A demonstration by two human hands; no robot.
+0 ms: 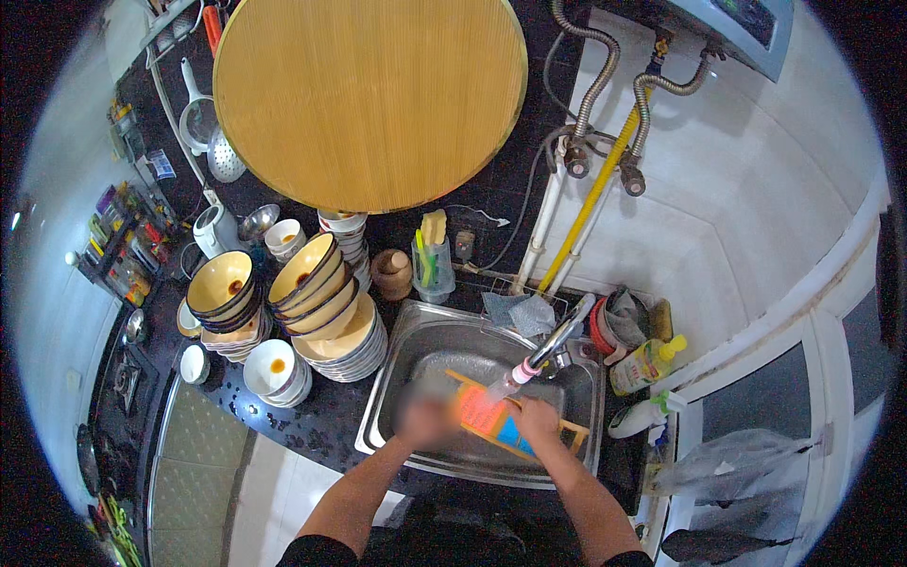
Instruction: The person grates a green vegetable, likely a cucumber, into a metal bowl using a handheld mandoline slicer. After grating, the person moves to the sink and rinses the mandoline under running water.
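Over the stainless steel sink [397,333], a flat rectangular item with a yellow-orange frame and pink and blue panels [480,410] lies tilted under the faucet [560,331]. Water seems to run from the pink-tipped spout onto its pink part. My right hand [536,419] is closed on the upper edge of the frame, near the blue part. At the item's left end is my left hand [426,419], blurred, so its fingers and any hold cannot be made out.
Stacked cream bowls [312,283] and white bowls [273,368] crowd the counter left of the sink. Behind it stand a wooden mortar [392,278] and a clear utensil holder [434,273]. Grey cloths [521,313], a detergent bottle [641,367] and a spray bottle [638,418] are by its back and right sides.
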